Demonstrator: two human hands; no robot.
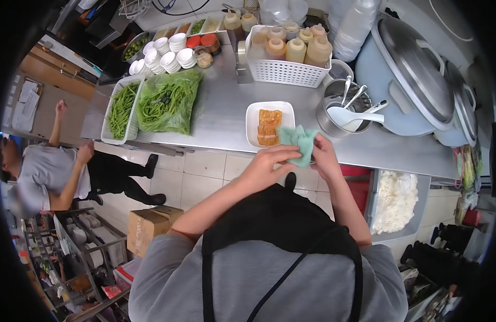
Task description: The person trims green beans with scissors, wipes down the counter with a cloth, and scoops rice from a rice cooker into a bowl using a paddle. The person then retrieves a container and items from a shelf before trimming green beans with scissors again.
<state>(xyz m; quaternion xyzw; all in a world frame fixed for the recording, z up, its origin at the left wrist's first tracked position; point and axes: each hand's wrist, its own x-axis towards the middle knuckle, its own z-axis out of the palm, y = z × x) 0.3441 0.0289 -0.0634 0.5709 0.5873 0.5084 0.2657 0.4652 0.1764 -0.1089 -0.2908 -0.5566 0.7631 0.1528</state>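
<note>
A crumpled green cloth [299, 142] is held between my two hands, just over the near edge of the steel counter [221, 107]. My left hand [272, 166] grips its left side with the fingers bent over it. On the other side, my right hand [326, 155] pinches the cloth. Just beyond them sits a white square dish [252, 121] with browned, sliced food pieces [268, 129] in it. The cloth covers part of the dish's right near corner.
A white basket [291, 77] of squeeze bottles stands behind the dish. To the right are a metal pot [326, 126] with ladles and large lidded containers [393, 80]. Green vegetables [167, 102] lie left. A box [146, 228] stands on the floor; another person [55, 166] is at left.
</note>
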